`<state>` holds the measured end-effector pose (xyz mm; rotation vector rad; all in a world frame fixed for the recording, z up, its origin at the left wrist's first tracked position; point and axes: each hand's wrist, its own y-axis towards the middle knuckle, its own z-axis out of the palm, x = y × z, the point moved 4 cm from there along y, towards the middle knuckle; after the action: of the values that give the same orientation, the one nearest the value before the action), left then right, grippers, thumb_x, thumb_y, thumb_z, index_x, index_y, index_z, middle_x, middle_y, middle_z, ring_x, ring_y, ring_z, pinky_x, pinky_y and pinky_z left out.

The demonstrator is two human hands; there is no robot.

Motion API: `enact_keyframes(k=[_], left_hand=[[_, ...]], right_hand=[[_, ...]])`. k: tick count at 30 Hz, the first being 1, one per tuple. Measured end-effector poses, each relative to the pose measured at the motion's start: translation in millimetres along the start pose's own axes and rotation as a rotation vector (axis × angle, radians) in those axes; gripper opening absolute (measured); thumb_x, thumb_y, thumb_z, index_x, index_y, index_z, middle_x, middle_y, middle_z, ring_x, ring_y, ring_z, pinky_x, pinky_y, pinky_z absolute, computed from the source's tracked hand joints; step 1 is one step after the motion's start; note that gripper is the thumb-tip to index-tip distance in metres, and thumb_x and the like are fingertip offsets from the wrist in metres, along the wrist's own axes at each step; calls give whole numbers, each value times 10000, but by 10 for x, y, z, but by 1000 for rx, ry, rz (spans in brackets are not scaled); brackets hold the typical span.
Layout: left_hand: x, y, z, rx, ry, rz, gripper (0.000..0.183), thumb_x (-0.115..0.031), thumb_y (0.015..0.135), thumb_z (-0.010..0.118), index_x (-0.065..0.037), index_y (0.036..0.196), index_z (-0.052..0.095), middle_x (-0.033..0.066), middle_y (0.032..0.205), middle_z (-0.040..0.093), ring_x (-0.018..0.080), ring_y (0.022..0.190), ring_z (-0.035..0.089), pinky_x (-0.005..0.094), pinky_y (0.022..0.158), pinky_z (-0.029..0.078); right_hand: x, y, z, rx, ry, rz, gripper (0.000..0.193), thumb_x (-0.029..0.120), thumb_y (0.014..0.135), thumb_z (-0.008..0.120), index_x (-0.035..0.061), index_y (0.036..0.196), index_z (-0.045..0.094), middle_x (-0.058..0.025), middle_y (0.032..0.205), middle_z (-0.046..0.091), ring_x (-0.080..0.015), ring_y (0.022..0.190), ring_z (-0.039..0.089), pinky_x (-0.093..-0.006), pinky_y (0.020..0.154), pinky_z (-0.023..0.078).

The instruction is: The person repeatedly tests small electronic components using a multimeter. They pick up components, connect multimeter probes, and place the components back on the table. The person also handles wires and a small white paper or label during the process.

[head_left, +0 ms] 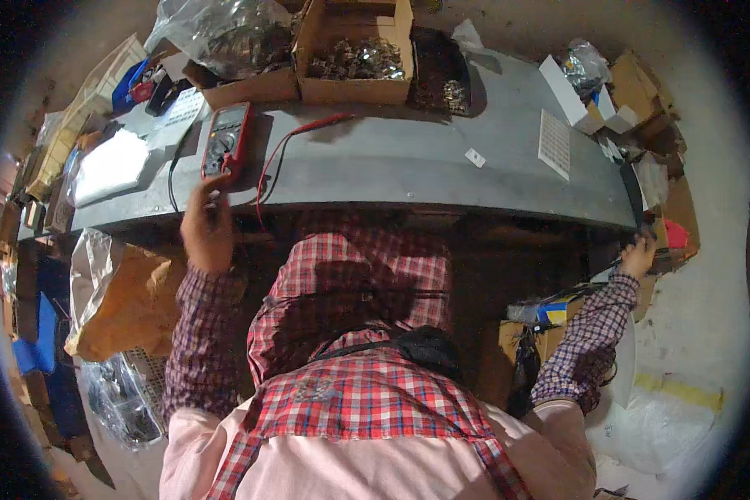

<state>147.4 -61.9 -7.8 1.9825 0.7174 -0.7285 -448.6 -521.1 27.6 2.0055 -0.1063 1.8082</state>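
Observation:
A red-and-grey multimeter point(225, 143) lies on the grey table point(392, 158), left of the middle, its dial facing up. My left hand point(208, 223) is at its near end, fingertips against or just over the lower edge; blur hides how the fingers are set. A red test lead point(282, 148) with its probe lies to the right of the meter, and a black lead point(173, 179) runs down on its left. Out at the table's right front corner, my right hand point(639, 255) has its fingers curled in beside a dark strip. What they hold is too small to make out.
Cardboard boxes of small metal parts point(358, 62) line the back edge, beside a dark tray point(440, 75). A white sheet point(554, 143) lies at the right, and a white packet point(112, 167) at the left. An open carton point(683, 208) stands past the right corner.

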Motion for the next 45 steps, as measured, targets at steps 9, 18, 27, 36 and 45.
enact_keyframes(k=[9,18,27,36,45], left_hand=[[118,1003,2162,351,634,137,433,-231,865,582,-80,1251,456,135,1216,512,338,1167,441,437,950,414],[75,767,1823,225,275,333,103,-123,871,526,-78,962,508,93,901,601,300,888,560,423,739,436],[-107,604,1479,-7,301,500,224,-78,781,557,-139,995,588,19,897,601,233,891,555,364,788,411],[-140,581,1453,-77,239,562,225,-99,752,572,-146,970,603,-4,918,602,195,871,552,342,778,410],[-145,566,1433,-72,237,584,248,-108,743,566,-145,987,594,-6,937,603,189,882,557,340,776,422]], right_hand=[[718,-2365,2639,880,152,-377,474,32,873,569,48,1288,341,-113,867,640,-98,629,536,-227,580,438],[400,-2991,3564,1262,119,-145,224,155,954,511,21,1127,558,-5,837,599,-51,679,457,-196,623,398],[126,-3023,3848,1403,268,-152,232,58,942,495,70,1169,539,-10,903,614,-76,796,512,-236,738,434],[87,-2958,3839,1468,335,-51,203,55,940,508,77,1139,542,-24,939,603,-99,845,542,-259,769,454],[101,-3001,3858,1517,357,-30,187,118,945,521,76,1125,549,-21,947,605,-106,862,559,-258,772,463]])
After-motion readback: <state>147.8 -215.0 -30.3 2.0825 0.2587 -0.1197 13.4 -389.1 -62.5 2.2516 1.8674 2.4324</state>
